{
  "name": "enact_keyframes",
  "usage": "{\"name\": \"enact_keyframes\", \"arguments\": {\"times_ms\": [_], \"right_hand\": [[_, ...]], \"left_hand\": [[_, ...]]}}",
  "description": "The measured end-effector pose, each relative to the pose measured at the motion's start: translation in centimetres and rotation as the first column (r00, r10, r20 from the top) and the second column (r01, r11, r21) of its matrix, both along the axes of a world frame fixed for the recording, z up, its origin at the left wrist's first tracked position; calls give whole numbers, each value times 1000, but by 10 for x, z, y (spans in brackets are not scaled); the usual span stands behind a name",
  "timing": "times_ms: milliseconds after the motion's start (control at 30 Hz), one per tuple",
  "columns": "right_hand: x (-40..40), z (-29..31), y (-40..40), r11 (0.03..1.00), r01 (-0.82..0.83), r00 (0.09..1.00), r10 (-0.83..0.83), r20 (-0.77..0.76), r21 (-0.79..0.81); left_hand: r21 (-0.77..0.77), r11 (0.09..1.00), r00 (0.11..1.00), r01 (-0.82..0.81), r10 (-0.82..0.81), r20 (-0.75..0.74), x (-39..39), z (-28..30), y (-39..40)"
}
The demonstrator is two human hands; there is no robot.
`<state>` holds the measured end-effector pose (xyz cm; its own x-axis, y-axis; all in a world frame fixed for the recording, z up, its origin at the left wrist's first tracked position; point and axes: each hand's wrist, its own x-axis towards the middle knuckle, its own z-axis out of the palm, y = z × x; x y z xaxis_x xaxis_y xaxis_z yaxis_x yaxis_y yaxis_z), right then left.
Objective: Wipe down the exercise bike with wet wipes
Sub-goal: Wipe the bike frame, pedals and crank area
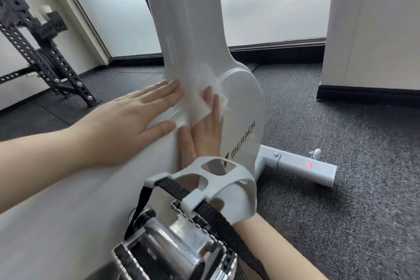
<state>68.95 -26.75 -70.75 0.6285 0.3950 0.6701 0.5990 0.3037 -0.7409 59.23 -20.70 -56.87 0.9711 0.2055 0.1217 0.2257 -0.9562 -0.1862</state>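
Observation:
The white exercise bike (241,107) fills the middle of the head view, its rounded housing marked MERACH. My left hand (134,118) lies flat with straight fingers on the left side of the frame. My right hand (204,136) reaches up behind the pedal and presses a white wet wipe (197,107) against the housing; the wipe drapes between its fingers. The chrome pedal with its grey toe cage and black strap (204,191) hides my right wrist.
The bike's grey front stabiliser bar (302,166) with a small wheel lies on dark carpet at right. A black perforated metal rack (45,59) stands at left. A white pillar (372,29) rises at right, frosted glass panels behind.

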Motion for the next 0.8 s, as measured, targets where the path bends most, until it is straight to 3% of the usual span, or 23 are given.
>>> {"name": "enact_keyframes", "arguments": {"times_ms": [67, 133, 167, 233, 267, 300, 333, 400, 467, 533, 600, 633, 667, 733, 800], "right_hand": [[1, -8, -10, 1000, -15, 951, 18, 310, -14], [23, -15, -9, 1000, 4, 911, 8, 413, -29], [36, -16, -3, 999, 44, 935, -32, 354, -25], [55, -14, 9, 995, 97, 995, -97, 15, -5], [55, -10, 13, 996, 87, 982, -85, -168, 6], [47, -9, 13, 997, 72, 967, -65, -245, 20], [36, -11, 12, 997, 58, 980, -48, -194, 47], [18, -20, 4, 998, 49, 987, -54, 154, 36], [37, -22, -3, 999, 26, 891, -14, 454, -21], [69, -8, -3, 998, 5, 894, 22, 447, -61], [83, 8, -1, 996, 32, 971, -11, 239, -86], [78, 11, -1, 994, 36, 976, -14, 215, -100], [68, 10, -2, 994, 18, 958, 13, 287, -104], [54, -3, -13, 995, -30, 804, 78, 590, -91], [67, -9, -26, 996, -54, 638, 91, 764, -74]], "left_hand": [[25, 999, 999, 42, -42, 0, 0, -1, -1], [24, 999, 1000, 24, -24, 6, 0, -1, -1], [6, 1000, 1000, 4, -4, 8, 0, 0, -1], [-2, 1000, 1000, -26, 26, -4, -1, 0, 0], [3, 1000, 1000, -29, 29, -9, -1, 0, 1], [2, 1000, 1000, -27, 27, -15, -1, -1, 1], [-2, 1000, 999, -27, 27, -17, -1, -1, 2], [-14, 1000, 1000, -24, 24, -5, -2, -3, 3], [-48, 998, 999, -33, 35, 40, -2, -3, 4], [-75, 996, 996, -37, 43, 80, -2, -3, 5], [-81, 996, 993, -34, 43, 107, -2, -4, 4], [-84, 996, 993, -35, 45, 111, -3, -3, 3], [-78, 997, 993, -27, 36, 115, -2, -3, 1], [6, 1000, 992, 26, -26, 123, -1, -4, 0], [55, 998, 987, 36, -45, 156, -1, -5, 1]]}}
